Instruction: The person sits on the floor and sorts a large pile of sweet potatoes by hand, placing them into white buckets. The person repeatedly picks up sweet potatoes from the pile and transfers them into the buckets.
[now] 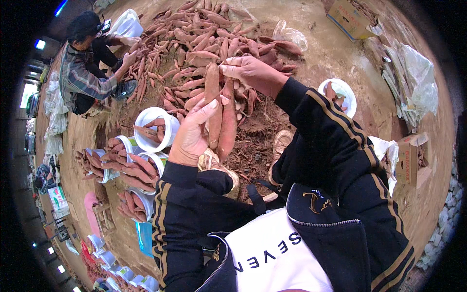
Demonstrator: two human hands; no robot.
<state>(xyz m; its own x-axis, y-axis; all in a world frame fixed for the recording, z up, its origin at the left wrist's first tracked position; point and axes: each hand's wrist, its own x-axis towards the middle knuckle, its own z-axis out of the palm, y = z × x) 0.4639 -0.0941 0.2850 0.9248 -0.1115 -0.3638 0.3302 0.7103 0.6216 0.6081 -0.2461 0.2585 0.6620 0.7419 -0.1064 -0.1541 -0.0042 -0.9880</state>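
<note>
Two long reddish sweet potatoes are held upright side by side in front of me. My left hand [188, 134] is closed round the lower part of the pair, its thumb across the paler sweet potato [212, 104] and the redder sweet potato [227, 129] beyond it. At their upper ends my right hand [248, 73] pinches with thumb and forefinger; its other fingers are partly hidden behind. Just beyond both hands spreads a large heap of sweet potatoes [199, 36] on the earth floor.
White buckets of sweet potatoes [170, 129] cluster at my left, and another white bucket [351, 100] stands right. A co-worker [80, 73] crouches at the far left beside the heap. Cardboard boxes [351, 19] and plastic sheeting [413, 80] lie to the right. My shoes [281, 146] frame loose soil.
</note>
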